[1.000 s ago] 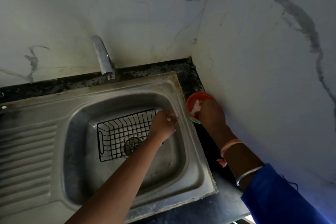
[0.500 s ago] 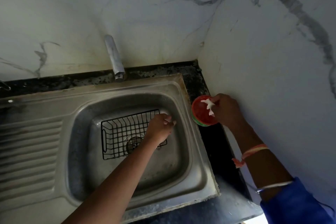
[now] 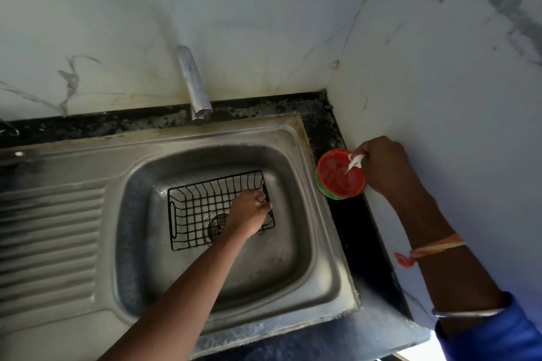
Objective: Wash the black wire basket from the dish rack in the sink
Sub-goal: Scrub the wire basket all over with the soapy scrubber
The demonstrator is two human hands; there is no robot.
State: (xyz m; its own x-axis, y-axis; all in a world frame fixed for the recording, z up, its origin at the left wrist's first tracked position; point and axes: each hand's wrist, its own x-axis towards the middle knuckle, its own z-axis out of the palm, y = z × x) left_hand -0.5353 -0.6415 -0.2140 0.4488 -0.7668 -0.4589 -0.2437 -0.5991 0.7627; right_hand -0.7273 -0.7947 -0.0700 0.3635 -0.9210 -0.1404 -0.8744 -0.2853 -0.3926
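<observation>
The black wire basket lies flat on the bottom of the steel sink, over the drain. My left hand reaches down into the basin and grips the basket's right rim. To the right, a round red soap tub with a green base sits on the dark counter in the corner. My right hand hovers at the tub's far edge and pinches a small white scrap, from which a soapy strand trails into the tub.
A chrome tap juts from the marble wall above the basin's back edge. The ribbed draining board lies to the left. A narrow black counter strip runs between the sink and the right wall.
My right hand has lifted out of the red tub, carrying the white scrap up to its far rim. My left hand has kept its hold on the basket.
</observation>
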